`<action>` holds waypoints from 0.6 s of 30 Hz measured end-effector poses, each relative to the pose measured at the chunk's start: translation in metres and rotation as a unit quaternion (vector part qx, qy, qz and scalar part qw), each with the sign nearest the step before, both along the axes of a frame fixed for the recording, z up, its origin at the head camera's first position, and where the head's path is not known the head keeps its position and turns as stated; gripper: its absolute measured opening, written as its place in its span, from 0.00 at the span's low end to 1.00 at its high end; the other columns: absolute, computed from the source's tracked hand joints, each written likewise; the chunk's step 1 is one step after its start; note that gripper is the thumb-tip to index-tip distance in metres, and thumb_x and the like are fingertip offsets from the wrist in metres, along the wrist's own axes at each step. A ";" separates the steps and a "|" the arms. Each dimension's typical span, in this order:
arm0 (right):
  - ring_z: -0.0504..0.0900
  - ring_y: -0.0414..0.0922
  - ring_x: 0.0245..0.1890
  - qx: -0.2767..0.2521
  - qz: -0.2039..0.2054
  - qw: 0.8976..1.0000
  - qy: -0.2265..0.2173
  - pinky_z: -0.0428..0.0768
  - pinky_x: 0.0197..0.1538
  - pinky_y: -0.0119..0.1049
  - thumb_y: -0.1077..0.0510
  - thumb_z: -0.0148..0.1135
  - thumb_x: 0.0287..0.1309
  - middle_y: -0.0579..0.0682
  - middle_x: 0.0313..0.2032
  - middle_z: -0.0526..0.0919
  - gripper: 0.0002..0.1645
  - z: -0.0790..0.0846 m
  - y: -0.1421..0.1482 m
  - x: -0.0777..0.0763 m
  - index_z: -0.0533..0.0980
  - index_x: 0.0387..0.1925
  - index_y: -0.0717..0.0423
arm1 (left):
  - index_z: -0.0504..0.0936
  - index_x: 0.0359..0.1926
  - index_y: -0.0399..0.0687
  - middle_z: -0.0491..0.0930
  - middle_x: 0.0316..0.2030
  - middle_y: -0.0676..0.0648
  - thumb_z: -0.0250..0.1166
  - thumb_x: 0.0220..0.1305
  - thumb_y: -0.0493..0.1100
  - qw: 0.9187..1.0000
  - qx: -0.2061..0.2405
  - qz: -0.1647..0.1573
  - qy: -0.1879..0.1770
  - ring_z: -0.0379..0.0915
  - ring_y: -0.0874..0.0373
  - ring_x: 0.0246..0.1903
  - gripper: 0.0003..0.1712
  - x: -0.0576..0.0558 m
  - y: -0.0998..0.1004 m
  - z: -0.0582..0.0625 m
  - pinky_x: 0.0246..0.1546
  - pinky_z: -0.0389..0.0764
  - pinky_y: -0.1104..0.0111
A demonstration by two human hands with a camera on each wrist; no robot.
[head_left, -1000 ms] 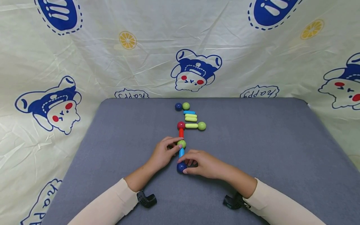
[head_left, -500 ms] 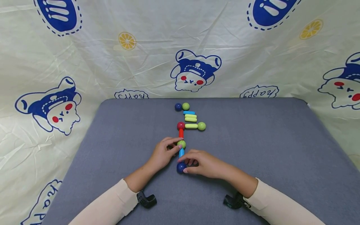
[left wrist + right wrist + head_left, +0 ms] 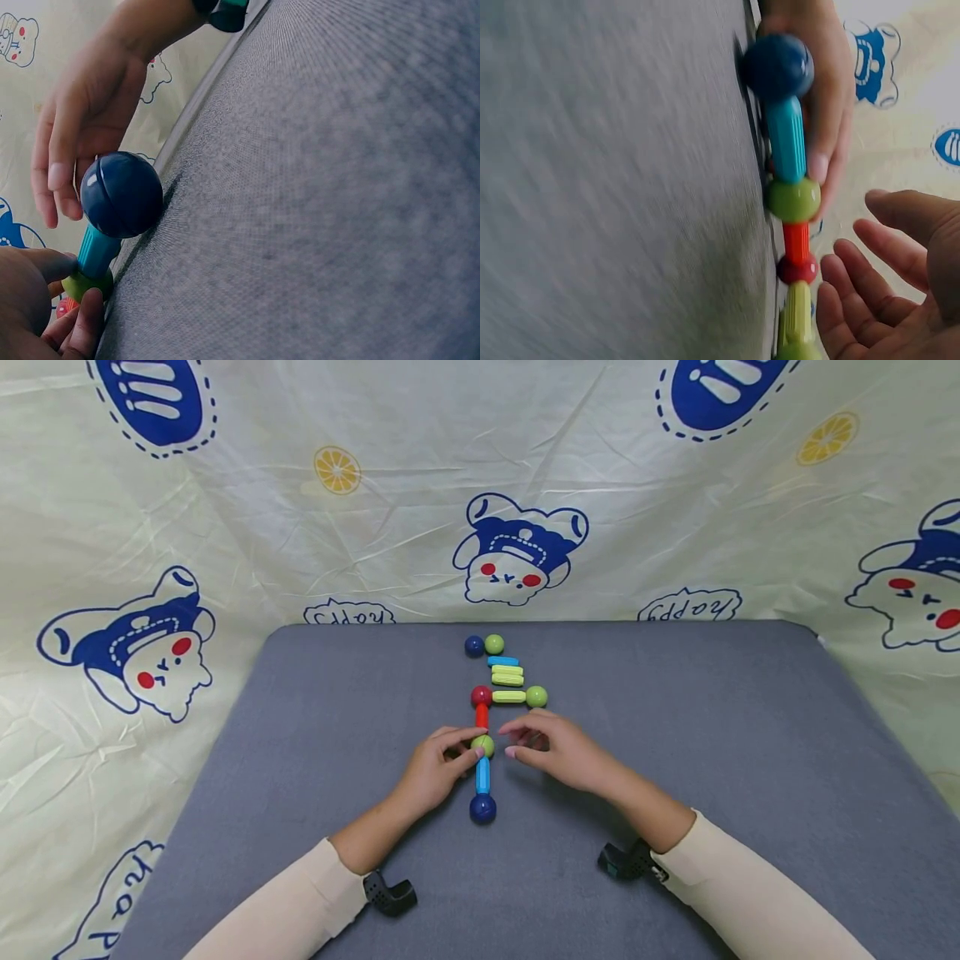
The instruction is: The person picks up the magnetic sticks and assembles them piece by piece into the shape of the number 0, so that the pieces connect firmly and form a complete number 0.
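Though between hands (image 3: 435, 763) (image 3: 566, 750), green ball (image 3: 486, 744) (left-held)

Runs dark blue on the near ball (image 3: 483, 810), sky blue on the ribbed rod (image 3: 483, 776), lime green on the middle ball (image 3: 793, 199), bright red on the short rod (image 3: 482, 716) and deeper red on the corner ball (image 3: 482, 696). Turns pale yellow-green on the side rod (image 3: 509, 697) and lime on the end ball (image 3: 536, 697). Shows light blue on the far rod (image 3: 502, 661), pale yellow on the paired rods (image 3: 507, 679), navy on the rear-left ball (image 3: 474, 647), lime on the rear-right ball (image 3: 494, 644). Spreads slate grey across the table (image 3: 337, 693), cream along the sleeves (image 3: 288, 902). Carries blue, red-cheeked bears (image 3: 521, 539) and orange slices (image 3: 337, 470) over the off-white backdrop (image 3: 420, 427).
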State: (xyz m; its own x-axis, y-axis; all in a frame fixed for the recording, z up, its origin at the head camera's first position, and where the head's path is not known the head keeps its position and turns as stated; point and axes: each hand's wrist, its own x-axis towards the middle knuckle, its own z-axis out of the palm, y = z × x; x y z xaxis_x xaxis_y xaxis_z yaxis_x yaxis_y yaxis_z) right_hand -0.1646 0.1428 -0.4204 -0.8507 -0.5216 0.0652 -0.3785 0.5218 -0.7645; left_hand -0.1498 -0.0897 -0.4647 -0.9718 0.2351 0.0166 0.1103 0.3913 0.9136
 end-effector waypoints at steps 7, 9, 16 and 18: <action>0.81 0.50 0.50 -0.014 -0.077 0.997 0.016 0.80 0.54 0.48 0.55 0.67 0.66 0.54 0.49 0.83 0.18 0.002 0.005 -0.027 0.81 0.55 0.55 | 0.85 0.58 0.54 0.80 0.47 0.46 0.67 0.68 0.44 1.000 0.002 -0.004 0.001 0.76 0.61 0.29 0.18 0.000 0.000 0.001 0.31 0.79 0.73; 0.80 0.51 0.51 -0.013 -0.094 0.995 0.019 0.79 0.56 0.50 0.55 0.67 0.66 0.54 0.50 0.82 0.18 0.001 0.006 -0.035 0.81 0.55 0.55 | 0.85 0.58 0.54 0.80 0.47 0.45 0.67 0.68 0.44 1.000 0.001 -0.005 0.001 0.76 0.61 0.29 0.18 0.000 -0.001 0.001 0.31 0.79 0.73; 0.78 0.55 0.56 -0.006 -0.127 0.992 0.009 0.77 0.61 0.53 0.54 0.66 0.67 0.57 0.53 0.79 0.18 -0.003 0.006 -0.060 0.81 0.55 0.56 | 0.85 0.59 0.52 0.80 0.47 0.45 0.67 0.69 0.43 1.000 0.001 -0.008 0.005 0.75 0.61 0.28 0.18 0.000 -0.001 0.001 0.30 0.79 0.73; 0.78 0.56 0.57 -0.004 -0.131 0.991 0.008 0.77 0.62 0.53 0.55 0.66 0.67 0.58 0.54 0.79 0.17 -0.005 0.006 -0.066 0.81 0.54 0.57 | 0.85 0.59 0.53 0.80 0.47 0.45 0.67 0.69 0.44 1.000 0.001 -0.008 0.004 0.75 0.61 0.29 0.18 0.000 -0.001 0.000 0.30 0.79 0.73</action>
